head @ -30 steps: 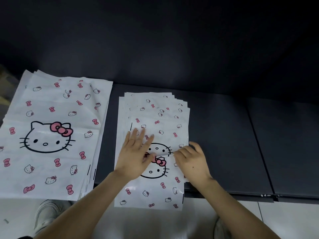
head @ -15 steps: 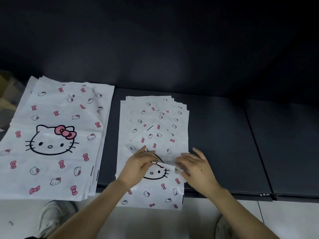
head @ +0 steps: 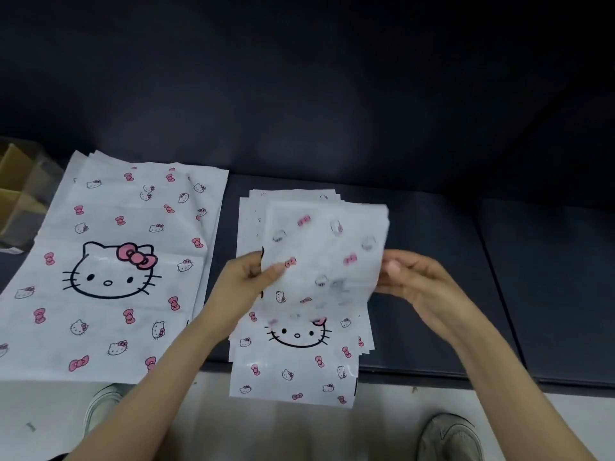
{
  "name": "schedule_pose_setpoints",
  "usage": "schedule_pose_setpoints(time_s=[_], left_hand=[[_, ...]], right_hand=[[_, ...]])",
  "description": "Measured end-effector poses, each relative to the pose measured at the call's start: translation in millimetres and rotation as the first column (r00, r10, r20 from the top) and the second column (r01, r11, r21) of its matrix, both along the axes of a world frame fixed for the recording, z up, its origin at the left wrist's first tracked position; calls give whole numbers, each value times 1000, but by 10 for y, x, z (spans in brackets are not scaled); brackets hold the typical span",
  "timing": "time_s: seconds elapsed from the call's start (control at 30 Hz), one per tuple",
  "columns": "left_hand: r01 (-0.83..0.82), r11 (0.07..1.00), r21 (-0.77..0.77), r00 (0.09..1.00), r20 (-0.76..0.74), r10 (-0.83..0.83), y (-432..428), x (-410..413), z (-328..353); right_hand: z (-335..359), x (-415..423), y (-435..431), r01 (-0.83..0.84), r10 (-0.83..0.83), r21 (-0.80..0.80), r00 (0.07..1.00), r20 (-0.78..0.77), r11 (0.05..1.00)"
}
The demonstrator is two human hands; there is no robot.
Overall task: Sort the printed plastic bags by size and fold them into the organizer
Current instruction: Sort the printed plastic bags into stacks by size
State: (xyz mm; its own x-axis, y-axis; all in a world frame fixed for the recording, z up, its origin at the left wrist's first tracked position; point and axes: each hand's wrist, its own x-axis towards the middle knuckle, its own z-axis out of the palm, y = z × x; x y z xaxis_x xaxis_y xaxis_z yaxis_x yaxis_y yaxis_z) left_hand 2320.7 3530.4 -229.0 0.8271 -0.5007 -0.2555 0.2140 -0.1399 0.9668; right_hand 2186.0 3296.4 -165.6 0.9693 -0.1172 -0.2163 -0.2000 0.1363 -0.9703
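A stack of small white bags (head: 293,371) printed with cat faces and pink bows lies on the dark bench, its near end hanging over the edge. Above the stack I hold one small bag (head: 326,251) lifted and blurred. My left hand (head: 248,277) pinches its left edge and my right hand (head: 409,274) pinches its right edge. A stack of large bags (head: 113,271) with the same print lies to the left.
A cardboard organizer (head: 16,191) with dividers stands at the far left edge. The dark cushioned bench (head: 466,277) stretches to the right, with a seam between cushions. My shoes (head: 449,437) show on the pale floor below.
Both hands went from pressing and peeling the top small bag on the stack to lifting it off; the bag now hangs in the air between them.
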Motion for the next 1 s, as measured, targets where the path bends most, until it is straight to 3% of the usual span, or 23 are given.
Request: schedule_pose_setpoints(time_s=[0.07,0.23,0.4,0.63,0.8,1.0], left_hand=[[-25,1000,-18,995,-94,24,-80,37,121],[4,988,156,981,-195,27,-156,46,-32],[40,987,158,930,-368,21,-104,-85,-217],[96,976,198,923,-385,-12,13,-103,-355],[188,977,97,882,-454,-125,56,-69,-386],[95,995,-40,865,-491,-103,66,-57,-396]], right_hand=[[-37,63,55,10,-11,-20,998,-67,1000],[-364,219,266,277,-277,-44,915,-292,960],[-788,191,357,314,-335,-125,814,-474,941],[-968,92,340,296,-280,-50,817,-504,954],[-1002,89,285,318,-275,-5,813,-512,948],[-1017,16,180,346,-193,283,870,-454,895]])
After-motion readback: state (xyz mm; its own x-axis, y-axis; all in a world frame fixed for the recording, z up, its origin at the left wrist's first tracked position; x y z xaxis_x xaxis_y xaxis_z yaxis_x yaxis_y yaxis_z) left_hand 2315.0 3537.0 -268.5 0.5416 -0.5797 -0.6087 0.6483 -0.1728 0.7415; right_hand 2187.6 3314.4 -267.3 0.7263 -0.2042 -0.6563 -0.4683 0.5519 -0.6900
